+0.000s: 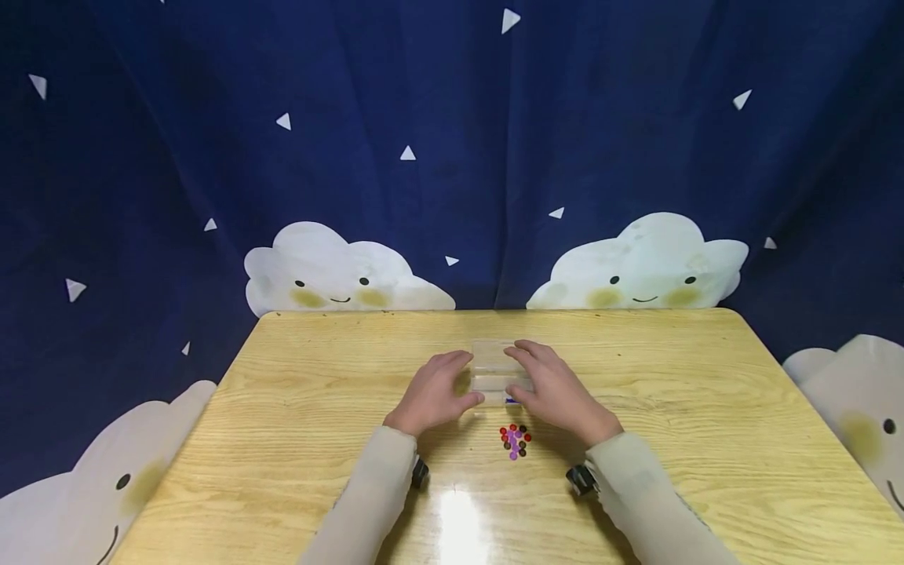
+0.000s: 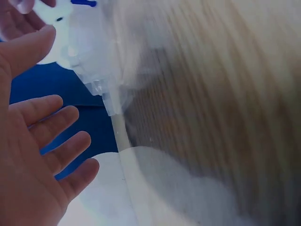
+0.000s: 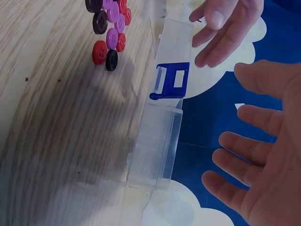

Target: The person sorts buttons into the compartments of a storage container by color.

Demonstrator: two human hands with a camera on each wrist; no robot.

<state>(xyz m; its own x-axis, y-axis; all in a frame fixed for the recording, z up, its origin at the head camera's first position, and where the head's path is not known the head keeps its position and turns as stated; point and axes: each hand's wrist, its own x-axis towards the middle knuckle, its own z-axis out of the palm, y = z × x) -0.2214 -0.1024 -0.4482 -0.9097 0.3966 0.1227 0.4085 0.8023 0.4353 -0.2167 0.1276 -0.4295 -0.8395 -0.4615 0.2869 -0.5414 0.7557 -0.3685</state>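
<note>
Head view, centre of frame: clear plastic box (image 1: pixel 494 370) sits on the wooden table (image 1: pixel 706 408), a blue latch (image 1: pixel 512 401) on its near edge. Left hand (image 1: pixel 434 392) sits at the box's left side, right hand (image 1: pixel 554 388) at its right side, both palms facing inward toward the box. Fingers of both hands are straight and slightly spread, not curled around anything; whether the fingertips actually touch the box walls cannot be told from the head view. In the right wrist view the right hand (image 3: pixel 263 155) fills the right half of the frame, fingers apart, with a gap to the box (image 3: pixel 160 136); latch (image 3: pixel 171 81) is at centre, the left hand's fingers (image 3: pixel 221 28) at the upper right. Left wrist view is blurred: left hand (image 2: pixel 33 155) at lower left, fingers spread, box (image 2: pixel 94 47) at upper left. A small heap of red, purple and dark buttons (image 1: pixel 515 440) lies just below the box, between the 2 wrists. Dark blue cloud-print curtain (image 1: pixel 452 157) fills the top half.
</note>
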